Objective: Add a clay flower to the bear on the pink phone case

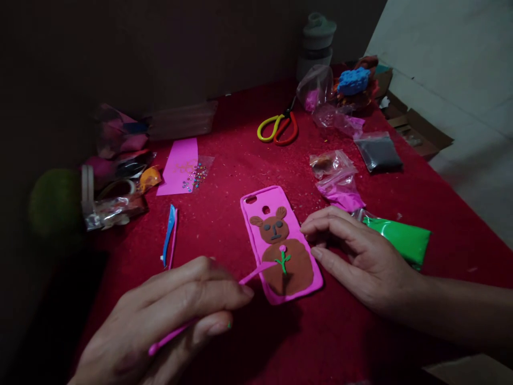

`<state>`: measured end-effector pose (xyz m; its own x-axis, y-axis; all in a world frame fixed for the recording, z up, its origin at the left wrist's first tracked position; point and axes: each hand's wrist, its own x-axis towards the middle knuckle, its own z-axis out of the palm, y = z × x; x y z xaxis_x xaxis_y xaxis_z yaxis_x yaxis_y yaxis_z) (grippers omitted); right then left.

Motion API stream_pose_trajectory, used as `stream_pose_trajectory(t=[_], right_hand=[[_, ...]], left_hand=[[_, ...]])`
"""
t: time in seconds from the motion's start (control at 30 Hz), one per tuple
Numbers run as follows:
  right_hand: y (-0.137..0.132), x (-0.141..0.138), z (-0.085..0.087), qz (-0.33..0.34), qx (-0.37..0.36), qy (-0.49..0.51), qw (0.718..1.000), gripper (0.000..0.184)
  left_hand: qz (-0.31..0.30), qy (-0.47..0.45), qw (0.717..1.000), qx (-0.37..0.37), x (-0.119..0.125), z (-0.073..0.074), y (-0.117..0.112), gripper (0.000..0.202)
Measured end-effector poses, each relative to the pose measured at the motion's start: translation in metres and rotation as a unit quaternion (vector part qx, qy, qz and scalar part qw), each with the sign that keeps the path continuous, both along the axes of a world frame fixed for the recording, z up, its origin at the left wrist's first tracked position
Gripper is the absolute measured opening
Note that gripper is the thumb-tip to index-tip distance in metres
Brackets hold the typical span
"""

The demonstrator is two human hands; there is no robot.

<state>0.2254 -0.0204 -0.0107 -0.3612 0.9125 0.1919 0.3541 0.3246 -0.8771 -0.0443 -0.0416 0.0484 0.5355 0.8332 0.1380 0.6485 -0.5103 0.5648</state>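
Head view of a craft table covered in red cloth (240, 139). The left hand (172, 315) enters from 7 o'clock, palm down, fingers curled and pinched closed around a thin pink modelling tool (256, 274); the tool's shaft emerges below the fingers and its tip points toward 2 o'clock, touching the clay figure. The right hand (356, 256) enters from 4 o'clock with the forearm lying across the cloth; its fingers are loosely extended, gripping nothing, and the fingertips rest against the right edge of the pink phone case (256, 214), at about 3 o'clock of it.

The phone case lies flat at the centre of the table, long axis running from 11 to 5 o'clock. It carries a brown clay bear (290, 270) with grey eyes and nose, and a small green stem with a pink flower (283, 259) on the body.

Just behind the right hand, at 3 o'clock of the case, lies a green clay packet (404, 240). At 9 o'clock lies a blue and pink tool pair (170, 235). Yellow-and-red scissors (279, 128) lie at 12 o'clock, well apart. A dark grey packet (379, 152) lies at 2 o'clock.

No brand, label or writing is legible on any object.
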Motion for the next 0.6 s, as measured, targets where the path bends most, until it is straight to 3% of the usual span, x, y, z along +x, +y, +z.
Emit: stream_pose_trajectory(t=[0.17, 0.37, 0.6], right_hand=[[0.001, 0.000, 0.001, 0.002, 0.010, -0.001, 1.000, 0.027], [-0.001, -0.001, -0.001, -0.004, -0.004, -0.003, 1.000, 0.027], [-0.007, -0.005, -0.006, -0.043, 0.026, -0.028, 0.998, 0.045]], left_hand=[[-0.064, -0.019, 0.995, -0.070, 0.006, -0.004, 0.006, 0.025], [-0.076, 0.026, 0.996, -0.038, 0.001, -0.015, 0.000, 0.029], [-0.068, 0.047, 0.996, -0.025, 0.002, -0.016, 0.001, 0.028]])
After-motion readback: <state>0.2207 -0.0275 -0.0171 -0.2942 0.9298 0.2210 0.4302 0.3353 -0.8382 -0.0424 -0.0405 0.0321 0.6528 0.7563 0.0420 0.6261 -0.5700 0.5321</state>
